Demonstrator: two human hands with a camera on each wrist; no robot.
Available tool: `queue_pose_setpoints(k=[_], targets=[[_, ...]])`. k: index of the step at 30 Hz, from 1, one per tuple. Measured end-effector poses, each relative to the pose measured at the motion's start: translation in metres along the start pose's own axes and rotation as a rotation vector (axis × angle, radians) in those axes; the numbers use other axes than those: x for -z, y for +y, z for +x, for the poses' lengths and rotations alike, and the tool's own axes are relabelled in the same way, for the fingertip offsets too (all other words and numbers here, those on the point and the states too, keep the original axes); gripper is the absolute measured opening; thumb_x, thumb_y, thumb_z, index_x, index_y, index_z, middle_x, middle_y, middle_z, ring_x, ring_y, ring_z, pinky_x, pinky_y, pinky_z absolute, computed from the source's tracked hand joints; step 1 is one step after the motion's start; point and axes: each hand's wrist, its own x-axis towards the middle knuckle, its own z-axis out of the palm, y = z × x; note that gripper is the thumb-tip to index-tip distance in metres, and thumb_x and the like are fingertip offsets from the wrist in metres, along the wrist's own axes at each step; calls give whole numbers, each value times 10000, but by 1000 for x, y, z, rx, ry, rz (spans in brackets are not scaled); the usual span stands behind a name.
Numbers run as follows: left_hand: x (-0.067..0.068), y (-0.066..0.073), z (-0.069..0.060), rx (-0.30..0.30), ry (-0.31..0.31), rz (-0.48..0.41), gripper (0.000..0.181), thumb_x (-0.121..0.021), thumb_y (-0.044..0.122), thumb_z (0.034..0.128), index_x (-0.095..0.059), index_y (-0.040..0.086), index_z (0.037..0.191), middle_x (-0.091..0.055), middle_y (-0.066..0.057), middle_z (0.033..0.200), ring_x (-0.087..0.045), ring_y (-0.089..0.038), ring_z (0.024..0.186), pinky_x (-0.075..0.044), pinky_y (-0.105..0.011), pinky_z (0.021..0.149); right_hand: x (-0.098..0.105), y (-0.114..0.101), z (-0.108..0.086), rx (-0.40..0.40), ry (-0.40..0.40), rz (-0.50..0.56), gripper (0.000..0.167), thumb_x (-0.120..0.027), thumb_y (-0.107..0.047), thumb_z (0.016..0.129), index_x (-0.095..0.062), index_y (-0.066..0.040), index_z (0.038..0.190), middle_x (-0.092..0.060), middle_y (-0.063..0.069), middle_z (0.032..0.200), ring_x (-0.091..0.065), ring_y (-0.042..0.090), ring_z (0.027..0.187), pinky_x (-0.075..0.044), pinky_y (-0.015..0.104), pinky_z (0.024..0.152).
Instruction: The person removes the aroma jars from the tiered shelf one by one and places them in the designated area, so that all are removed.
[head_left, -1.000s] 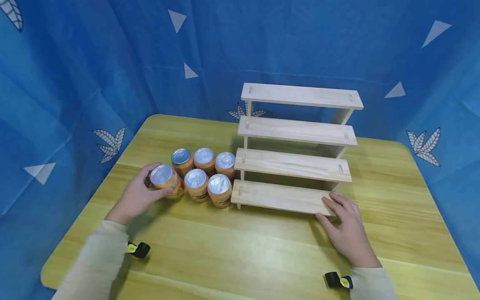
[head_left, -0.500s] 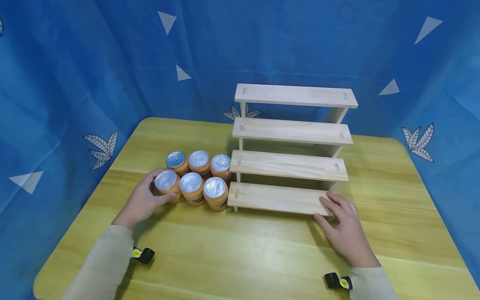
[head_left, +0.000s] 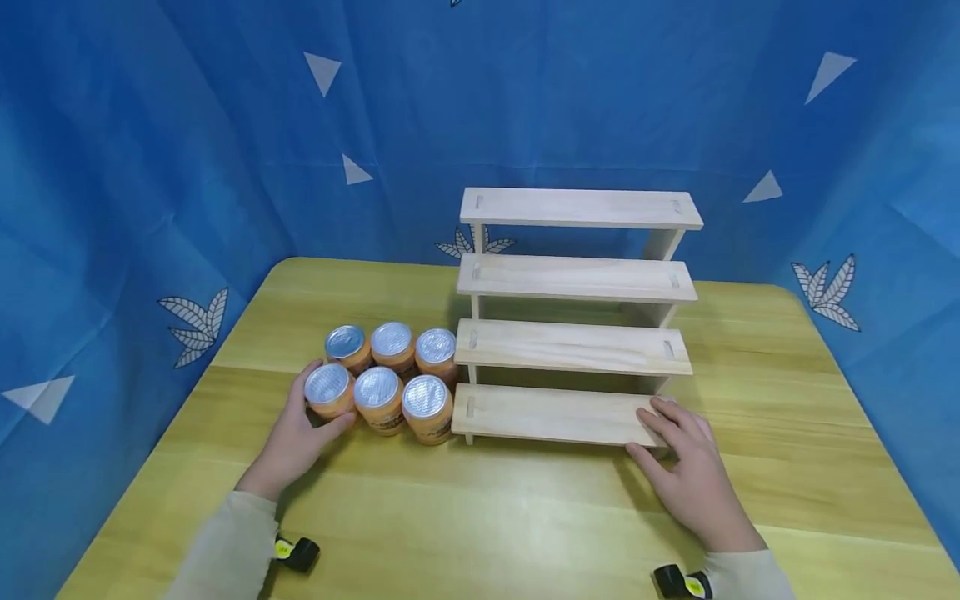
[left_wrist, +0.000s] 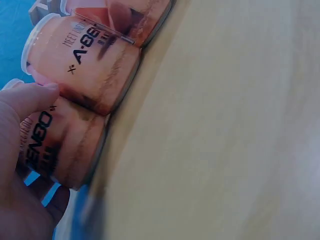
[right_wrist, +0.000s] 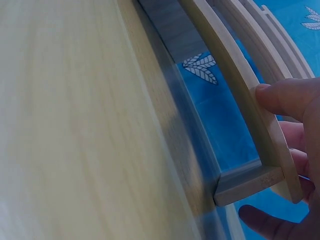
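Note:
My left hand [head_left: 294, 446] holds an orange can [head_left: 330, 400] with a silver foil lid, its thumb at the front and fingers round the far side. That can stands upright at the left of the front row, beside another orange can [head_left: 380, 406]. Dark lettering shows on the gripped can [left_wrist: 65, 145] in the left wrist view. Several cans form two rows of three. At the right, my right hand [head_left: 693, 475] grips the right end of the lowest tier of a stepped wooden shelf [head_left: 555, 412], thumb on the front edge [right_wrist: 255, 105].
The shelf has several bare tiers [head_left: 573, 346] rising to the back, and its left side is close to the cans. A wood-grain table [head_left: 510, 517] lies beneath everything. Blue patterned cloth [head_left: 555, 100] hangs behind and at the sides.
My left hand has moved the can rightward and set it upright against the others, completing the front row of three. The right hand stays on the shelf. The head view has shifted slightly.

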Motion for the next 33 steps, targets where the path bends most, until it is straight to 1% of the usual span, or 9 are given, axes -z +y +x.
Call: queue_pose_setpoints(k=[7, 13, 16, 18, 20, 24, 26, 29, 33], targets=[[-13, 0, -15, 10, 80, -62, 1060, -776, 174, 907, 12, 133, 1616, -263, -256, 1557, -270, -398, 1429, -189, -624, 1149, 5, 0, -3, 11, -11, 18, 510, -838, -113, 820, -662, 2, 1285, -535, 193, 1414, -413, 413, 1287, -348, 502, 949], [-20, 12, -5, -5, 37, -60, 1024, -751, 227, 933, 7, 149, 1617, -273, -246, 1571, -252, -396, 1455, -177, -635, 1163, 20, 0, -13, -28, 21, 21, 517, -836, -80, 812, -661, -12, 1293, -527, 177, 1430, -404, 407, 1299, -342, 498, 972], [-26, 18, -2, 1, 19, -90, 980, -714, 235, 961, 6, 159, 1622, -236, -232, 1598, -213, -388, 1479, -168, -617, 1177, 29, -1, -23, -53, 23, 19, 514, -832, -85, 820, -659, -17, 1299, -519, 173, 1442, -394, 403, 1307, -312, 431, 1030], [-30, 23, -1, -26, 61, -127, 881, -674, 205, 987, -68, 133, 1622, -268, -217, 1592, -247, -359, 1469, -215, -564, 1177, 34, -2, -30, -66, 29, 16, 514, -833, -83, 818, -660, -14, 1297, -519, 177, 1443, -393, 407, 1307, -276, 327, 1063], [-35, 32, 0, -99, 160, -173, 719, -626, 137, 1009, -214, 77, 1595, -350, -204, 1558, -318, -311, 1437, -274, -462, 1156, 39, -1, -36, -78, 44, 15, 518, -834, -76, 815, -660, -13, 1299, -521, 180, 1442, -396, 407, 1299, -236, 220, 1055], [-47, 56, 1, -395, 404, -240, 385, -563, -98, 963, -532, -93, 1347, -566, -244, 1340, -498, -197, 1265, -348, -304, 1031, 47, 0, -44, -94, 74, -1, 522, -835, -75, 814, -660, -16, 1302, -523, 181, 1440, -404, 407, 1282, -198, 121, 1005], [-54, 69, -1, -529, 438, -221, 320, -571, -166, 913, -601, -122, 1229, -618, -259, 1230, -553, -149, 1185, -383, -266, 1003, 50, 0, -44, -100, 78, -9, 519, -832, -81, 820, -660, -19, 1306, -522, 180, 1444, -405, 409, 1282, -220, 157, 1010], [-69, 87, -6, -655, 360, -167, 288, -600, -187, 873, -655, -100, 1142, -655, -235, 1164, -587, -142, 1166, -426, -258, 1019, 53, 0, -42, -112, 61, -14, 508, -824, -95, 834, -655, -5, 1304, -516, 196, 1446, -395, 433, 1295, -270, 323, 1038], [-85, 108, -18, -630, 119, -25, 354, -643, -55, 923, -635, -14, 1275, -628, -141, 1315, -547, -221, 1271, -418, -326, 1076, 42, -6, -30, -125, -14, -22, 495, -786, -171, 887, -631, 24, 1315, -488, 232, 1456, -372, 484, 1316, -288, 599, 1023]])
